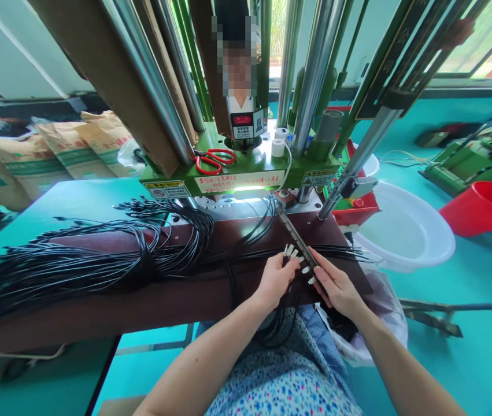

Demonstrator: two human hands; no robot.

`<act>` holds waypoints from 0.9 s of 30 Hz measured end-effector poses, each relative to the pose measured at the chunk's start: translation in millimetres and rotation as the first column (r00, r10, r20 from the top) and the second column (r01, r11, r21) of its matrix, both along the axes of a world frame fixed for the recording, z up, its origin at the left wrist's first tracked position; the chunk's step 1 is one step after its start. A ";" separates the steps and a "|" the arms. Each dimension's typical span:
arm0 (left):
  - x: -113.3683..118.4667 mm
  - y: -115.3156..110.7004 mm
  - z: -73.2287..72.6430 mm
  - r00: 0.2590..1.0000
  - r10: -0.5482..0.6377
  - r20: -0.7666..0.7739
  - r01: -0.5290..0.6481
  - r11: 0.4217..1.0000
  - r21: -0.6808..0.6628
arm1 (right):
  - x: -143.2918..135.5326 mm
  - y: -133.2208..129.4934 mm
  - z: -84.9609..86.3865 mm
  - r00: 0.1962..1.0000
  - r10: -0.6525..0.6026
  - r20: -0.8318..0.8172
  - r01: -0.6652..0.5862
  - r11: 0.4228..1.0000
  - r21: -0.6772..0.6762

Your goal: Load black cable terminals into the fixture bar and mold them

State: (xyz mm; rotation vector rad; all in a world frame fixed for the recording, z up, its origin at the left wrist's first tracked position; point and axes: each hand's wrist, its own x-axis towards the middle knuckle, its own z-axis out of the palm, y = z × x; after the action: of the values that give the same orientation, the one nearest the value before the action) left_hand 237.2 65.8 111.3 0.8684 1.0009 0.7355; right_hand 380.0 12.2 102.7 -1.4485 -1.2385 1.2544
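Silver plugs (289, 251) bunch in our pinched left hand (277, 274); our right hand (336, 284) clasps the dark bar (292, 230) above the worktop (198, 294), where a slack grip, we judge, could tip plugs loose.

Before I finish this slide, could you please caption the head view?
Left hand holds cable ends; right hand grips a long narrow bar.

Wears a pale floral-print garment (278, 381) dotted with blue and pink, blue finely checked cloth (324, 335) showing beside it, and bares both forearms (211, 353).
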 end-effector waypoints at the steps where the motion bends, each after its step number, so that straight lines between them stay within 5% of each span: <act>1: -0.4 -0.2 -0.8 1.000 0.003 0.001 -0.003 1.000 0.011 | -0.3 -0.1 0.6 1.000 0.007 0.006 -0.007 1.000 -0.006; 7: -11.6 8.9 -0.5 1.000 -0.011 -0.008 0.011 0.993 0.116 | 7.6 0.7 -2.3 0.994 -0.005 -0.106 -0.001 0.998 -0.055; 16: -20.7 15.8 3.1 0.989 -0.151 -0.012 0.151 0.988 0.023 | 13.6 1.7 -5.1 0.993 0.050 -0.102 -0.059 0.995 -0.081; 27: -19.5 14.9 -1.9 0.991 -0.134 -0.029 0.135 0.990 0.042 | 5.7 2.7 6.0 0.995 0.093 -0.037 -0.097 0.989 -0.108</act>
State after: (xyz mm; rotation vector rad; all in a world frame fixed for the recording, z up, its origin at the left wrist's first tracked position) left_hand 217.6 80.7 109.4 0.9761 0.9418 0.6353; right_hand 385.7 14.9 108.7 -1.4562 -1.2466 1.4242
